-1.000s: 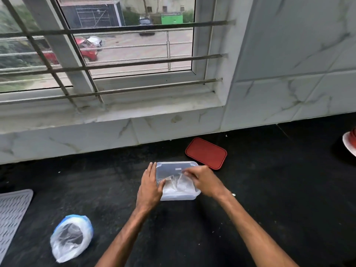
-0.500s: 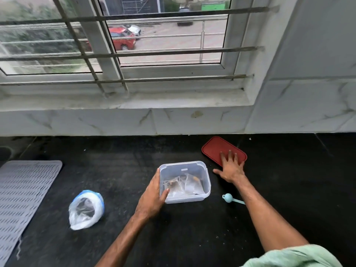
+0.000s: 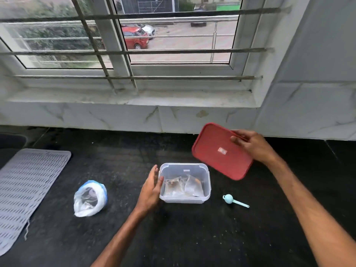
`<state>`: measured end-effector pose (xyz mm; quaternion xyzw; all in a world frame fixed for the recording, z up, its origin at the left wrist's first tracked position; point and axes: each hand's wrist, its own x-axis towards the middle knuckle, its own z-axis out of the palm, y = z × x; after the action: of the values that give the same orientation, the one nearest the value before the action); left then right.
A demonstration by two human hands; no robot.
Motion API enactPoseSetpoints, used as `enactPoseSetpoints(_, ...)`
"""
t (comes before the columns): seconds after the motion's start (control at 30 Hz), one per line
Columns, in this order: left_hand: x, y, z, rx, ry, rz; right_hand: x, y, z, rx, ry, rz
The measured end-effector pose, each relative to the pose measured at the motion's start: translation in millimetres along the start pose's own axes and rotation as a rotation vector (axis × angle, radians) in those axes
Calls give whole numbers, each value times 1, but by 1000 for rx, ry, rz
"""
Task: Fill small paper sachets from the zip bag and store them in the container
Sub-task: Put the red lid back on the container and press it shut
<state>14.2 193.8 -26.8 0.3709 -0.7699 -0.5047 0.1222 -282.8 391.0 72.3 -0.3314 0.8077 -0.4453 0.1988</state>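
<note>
On the near counter [image 3: 192, 237]: a dark speckled surface, with two bare forearms reaching in from the lower edge.
Zip bag [image 3: 89, 198]: a crumpled clear-and-blue bag lying on its side, well to the left of the container, mouth gaping toward the camera; what is inside is too dim to tell.
Scoop [image 3: 234, 201]: small and pale blue, lying flat just right of the container, handle pointing right.
Left hand [image 3: 151, 189]: fingers straight and together, gripping nothing, the palm side against the container's left wall.
Container [image 3: 185, 167]: a clear plastic box, uncovered, standing in the middle of the counter.
Sachets [image 3: 183, 186]: several thin translucent packets lying inside the container, brownish contents showing through.
Right hand [image 3: 252, 145]: thumb on top and fingers behind, pinching the lid's far right edge.
Lid [image 3: 217, 158]: red, rectangular, tilted, behind and right of the container; I cannot tell whether its low corner touches the counter.
Mat [image 3: 27, 187]: grey and perforated, flat at far left.
Sill [image 3: 134, 97]: pale marble above a tiled wall.
Window [image 3: 173, 35]: barred, with a red car [image 3: 134, 36] outside.
</note>
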Motion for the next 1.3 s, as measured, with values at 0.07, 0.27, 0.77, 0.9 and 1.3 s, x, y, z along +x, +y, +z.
enactPoseSetpoints(0.07,-1,6,2,-52,79,-78,0,4,31,42,-157,3)
enactPoseSetpoints(0.27,-3,14,13,67,107,-80,9,43,141,-316,-215,-75)
enactPoseSetpoints(0.77,-1,7,29,679,-70,180,7,17,158,-749,-250,-247)
enactPoseSetpoints(0.9,20,15,37,930,-169,303,-16,19,183,-803,-153,-94)
enactPoseSetpoints(1.3,17,-2,58,932,-67,312,-19,41,180,-796,-83,-240)
